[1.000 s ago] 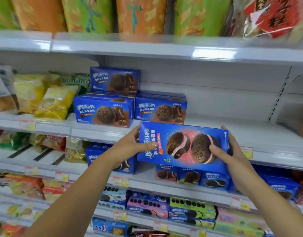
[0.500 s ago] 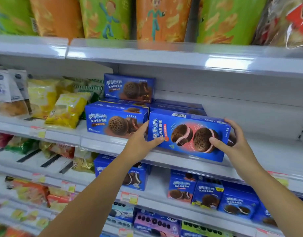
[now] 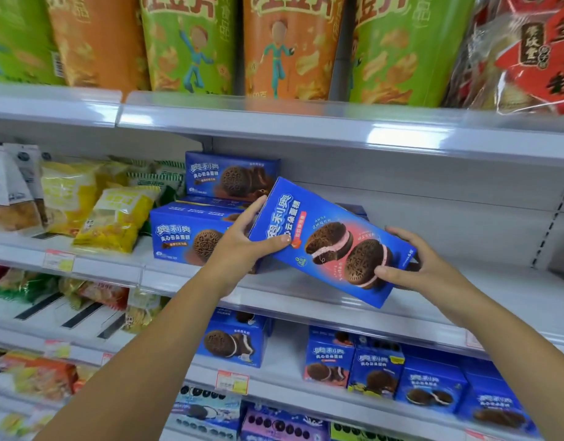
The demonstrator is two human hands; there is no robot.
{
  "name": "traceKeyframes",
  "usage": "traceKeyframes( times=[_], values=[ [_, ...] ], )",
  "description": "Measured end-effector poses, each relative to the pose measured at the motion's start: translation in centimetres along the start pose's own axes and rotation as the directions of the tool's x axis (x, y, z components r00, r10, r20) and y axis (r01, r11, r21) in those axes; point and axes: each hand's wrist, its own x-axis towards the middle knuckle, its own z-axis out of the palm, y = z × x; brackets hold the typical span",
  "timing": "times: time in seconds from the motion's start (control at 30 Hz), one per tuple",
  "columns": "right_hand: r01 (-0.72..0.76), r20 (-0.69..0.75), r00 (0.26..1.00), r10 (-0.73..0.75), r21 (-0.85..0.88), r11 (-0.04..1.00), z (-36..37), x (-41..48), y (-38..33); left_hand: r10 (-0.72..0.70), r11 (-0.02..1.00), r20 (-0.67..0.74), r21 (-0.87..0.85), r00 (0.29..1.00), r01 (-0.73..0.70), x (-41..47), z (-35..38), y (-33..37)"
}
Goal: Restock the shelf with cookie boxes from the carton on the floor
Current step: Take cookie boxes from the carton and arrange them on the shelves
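Cookie box (image 3: 331, 240) tilted; left hand (image 3: 242, 246) and right hand (image 3: 417, 265) gripped its ends. Blue boxes (image 3: 191, 233) stacked just behind on shelf (image 3: 513, 291). Yellow bags (image 3: 115, 218) sat left.

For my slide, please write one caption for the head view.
Left hand and right hand hold a tilted blue cookie box before the shelf, beside stacked boxes.

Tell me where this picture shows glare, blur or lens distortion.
Head view: glare patches sit on the glossy grey front strip of the upper shelf; the blue cardboard cookie box between the left hand and right hand is sharp; the orange packets at lower left are blurred; the wide lens bows the shelf lines.
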Motion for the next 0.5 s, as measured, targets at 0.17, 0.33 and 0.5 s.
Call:
traceKeyframes(
  times=[0.17,0.33,0.5],
  values=[
    [0.051,-0.154,0.986,-0.062,-0.076,0.996,0.3,1.5,0.8,0.097,0.895,0.005,0.436,0.995,-0.089,-0.3,1.1,-2.4],
    [0.061,-0.199,0.973,-0.117,-0.268,0.962,1.3,3.2,2.3,0.33,0.398,-0.09,0.916,0.94,-0.053,-1.9,0.2,-7.2],
    [0.052,-0.183,0.974,-0.133,-0.393,0.918,2.7,4.6,4.0,0.1,0.164,-0.046,0.986,0.994,0.029,-3.1,-0.6,-9.6]
  ],
)
